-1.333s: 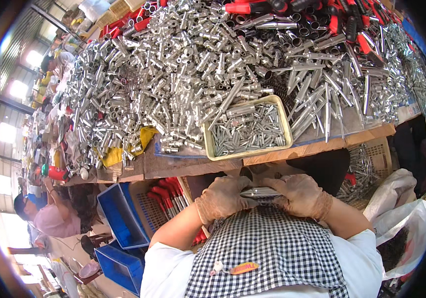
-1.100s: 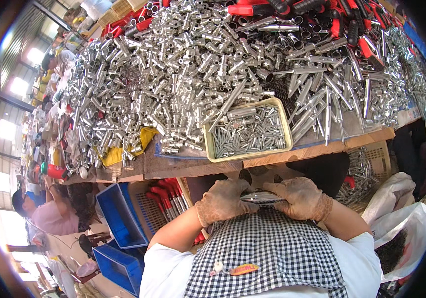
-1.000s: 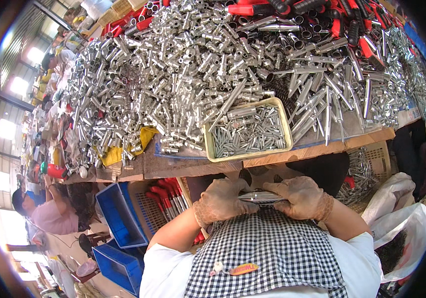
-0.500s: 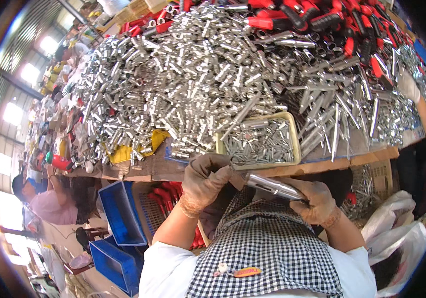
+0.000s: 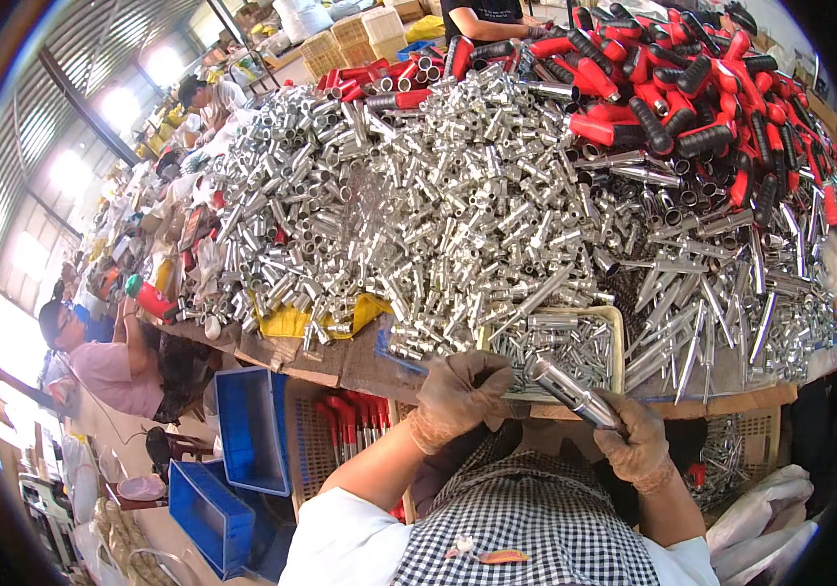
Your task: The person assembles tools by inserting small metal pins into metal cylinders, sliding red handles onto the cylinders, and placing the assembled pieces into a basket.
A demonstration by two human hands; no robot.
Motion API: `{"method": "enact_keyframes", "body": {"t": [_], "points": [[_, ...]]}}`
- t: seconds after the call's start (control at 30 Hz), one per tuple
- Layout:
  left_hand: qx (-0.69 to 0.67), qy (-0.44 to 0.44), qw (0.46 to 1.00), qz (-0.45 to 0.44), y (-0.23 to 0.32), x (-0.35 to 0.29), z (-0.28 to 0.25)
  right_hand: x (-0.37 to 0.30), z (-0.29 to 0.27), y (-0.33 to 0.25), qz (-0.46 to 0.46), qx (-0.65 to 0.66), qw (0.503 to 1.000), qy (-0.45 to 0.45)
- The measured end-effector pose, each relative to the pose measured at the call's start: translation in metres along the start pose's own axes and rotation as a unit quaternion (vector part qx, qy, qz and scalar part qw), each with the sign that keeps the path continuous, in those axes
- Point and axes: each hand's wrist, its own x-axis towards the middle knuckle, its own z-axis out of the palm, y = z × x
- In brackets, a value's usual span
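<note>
Head view: silver tube (image 5: pixel 572 393) in the right hand (image 5: pixel 635 441), before a table (image 5: pixel 313 363) full of metal parts

The gloved right hand is closed around the lower end of the silver tube, which is tilted, with its round upper end toward the upper left. Along the side of the tube there is a dark stretch. The gloved left hand (image 5: pixel 464 393) is raised just beside the upper end of the tube, apart from it. Its fingers are bent and the thumb is near the forefinger; I cannot tell if something small is between them. Both hands are in front of the near edge of the table, above the checked apron (image 5: pixel 545 523) of the person.

Just behind the tube is a cream tray (image 5: pixel 618 356), in which many small metal pieces lie. A wide heap of silver fittings (image 5: pixel 458 215) covers the middle of the table. To the right of the tray lie longer metal tubes (image 5: pixel 697 327), and farther back is a pile of red and black handles (image 5: pixel 711 103). A yellow cloth (image 5: pixel 372 311) lies partly under the heap, near the front edge.

Lower left, two blue bins (image 5: pixel 252 430) stand close together, beside a plastic crate (image 5: pixel 307 444) with red-handled tools (image 5: pixel 352 425). At the left side sits a co-worker in a pink shirt (image 5: pixel 96 376). At the right edge, another person's gloved hand (image 5: pixel 836 266) is near the metal parts.
</note>
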Motion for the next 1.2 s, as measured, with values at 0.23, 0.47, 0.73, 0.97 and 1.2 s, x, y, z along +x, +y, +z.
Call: {"method": "enact_keyframes", "body": {"t": [0.23,0.47,0.73,0.97,1.2], "points": [[0.306,0.1,0.916,0.24,-0.012,0.007,-0.008,0.01,0.008,-0.012,-0.017,0.013,0.999,-0.027],[0.37,0.188,0.909,0.042,-0.02,0.01,-0.051,-0.011,0.01,-0.003,-0.018,-0.017,1.0,-0.01],[0.485,0.279,0.828,0.032,-0.035,0.035,-0.12,-0.014,0.014,-0.017,0.043,0.004,0.999,-0.03],[0.506,0.266,0.812,-0.118,-0.046,0.082,-0.216,0.006,0.023,-0.014,0.02,0.026,0.999,0.026],[0.526,0.367,0.743,-0.192,-0.075,0.152,-0.325,0.031,0.026,-0.009,0.071,0.028,0.997,0.034]]}}
